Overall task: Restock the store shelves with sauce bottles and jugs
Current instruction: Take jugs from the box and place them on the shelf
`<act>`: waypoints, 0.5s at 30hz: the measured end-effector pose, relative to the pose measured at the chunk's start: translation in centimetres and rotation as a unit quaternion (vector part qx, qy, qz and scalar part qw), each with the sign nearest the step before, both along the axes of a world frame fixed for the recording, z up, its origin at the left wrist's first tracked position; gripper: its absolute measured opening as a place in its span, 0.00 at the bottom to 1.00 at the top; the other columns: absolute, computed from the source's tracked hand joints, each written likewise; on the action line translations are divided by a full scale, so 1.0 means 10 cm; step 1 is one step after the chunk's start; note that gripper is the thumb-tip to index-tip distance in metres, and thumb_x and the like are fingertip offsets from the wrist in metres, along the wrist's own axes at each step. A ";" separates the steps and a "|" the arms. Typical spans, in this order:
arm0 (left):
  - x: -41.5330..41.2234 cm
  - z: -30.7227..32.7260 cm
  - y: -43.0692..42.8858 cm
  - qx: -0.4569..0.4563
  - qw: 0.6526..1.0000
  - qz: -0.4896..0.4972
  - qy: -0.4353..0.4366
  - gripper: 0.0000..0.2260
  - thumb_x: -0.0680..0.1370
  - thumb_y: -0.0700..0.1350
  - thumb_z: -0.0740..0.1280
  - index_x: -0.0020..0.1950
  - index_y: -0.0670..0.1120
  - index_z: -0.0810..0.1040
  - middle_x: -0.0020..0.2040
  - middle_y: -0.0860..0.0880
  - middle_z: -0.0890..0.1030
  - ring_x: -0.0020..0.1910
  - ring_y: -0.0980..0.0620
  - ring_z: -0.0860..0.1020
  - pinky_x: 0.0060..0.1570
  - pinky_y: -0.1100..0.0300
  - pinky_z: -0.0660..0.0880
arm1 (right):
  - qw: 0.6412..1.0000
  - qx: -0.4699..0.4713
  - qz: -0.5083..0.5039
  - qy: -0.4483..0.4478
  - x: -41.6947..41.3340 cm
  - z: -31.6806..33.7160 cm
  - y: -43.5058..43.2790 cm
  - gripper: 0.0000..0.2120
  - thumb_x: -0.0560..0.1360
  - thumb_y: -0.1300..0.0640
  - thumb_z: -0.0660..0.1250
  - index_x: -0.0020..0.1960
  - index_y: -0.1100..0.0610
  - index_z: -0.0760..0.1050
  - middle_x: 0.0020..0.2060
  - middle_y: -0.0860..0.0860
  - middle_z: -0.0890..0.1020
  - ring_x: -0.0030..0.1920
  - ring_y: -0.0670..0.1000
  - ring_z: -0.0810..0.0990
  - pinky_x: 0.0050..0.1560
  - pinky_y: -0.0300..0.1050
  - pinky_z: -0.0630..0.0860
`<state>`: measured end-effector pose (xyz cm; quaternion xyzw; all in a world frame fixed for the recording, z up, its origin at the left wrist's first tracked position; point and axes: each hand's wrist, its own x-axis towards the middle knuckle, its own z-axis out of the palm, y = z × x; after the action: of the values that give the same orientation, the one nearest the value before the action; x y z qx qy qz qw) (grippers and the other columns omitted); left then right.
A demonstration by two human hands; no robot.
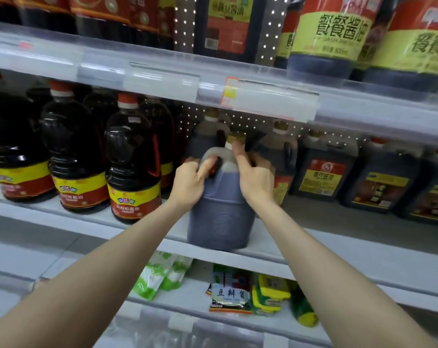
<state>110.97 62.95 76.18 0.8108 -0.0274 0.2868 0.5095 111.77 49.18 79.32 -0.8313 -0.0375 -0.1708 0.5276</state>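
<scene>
One jug (pixel 220 217) stood upright at the front edge of the middle shelf (pixel 338 262), long axis vertical, gold cap (pixel 236 138) up, handle toward the left. It was cloudy plastic, filled to the shoulder with dark sauce, its near face unlabelled. The left hand (pixel 190 183) gripped the handle; the right hand (pixel 255 179) clasped the shoulder, one finger touching the cap. Three red-capped bottles (pixel 133 172) lined the shelf's left front.
</scene>
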 end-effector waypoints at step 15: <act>-0.22 -0.09 0.12 -0.104 0.970 -0.181 0.128 0.18 0.83 0.56 0.50 0.65 0.49 0.72 0.61 0.54 0.76 0.60 0.61 0.72 0.63 0.62 0.66 | 0.998 -0.016 0.018 0.056 -0.84 -0.45 0.08 0.32 0.80 0.40 0.52 0.78 0.45 0.41 0.78 0.47 0.43 0.78 0.49 0.43 0.75 0.50 0.45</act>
<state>108.80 64.15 75.26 0.7648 -0.0785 0.0850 0.6338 103.35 49.94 74.87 -0.8470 -0.0250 -0.1138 0.5187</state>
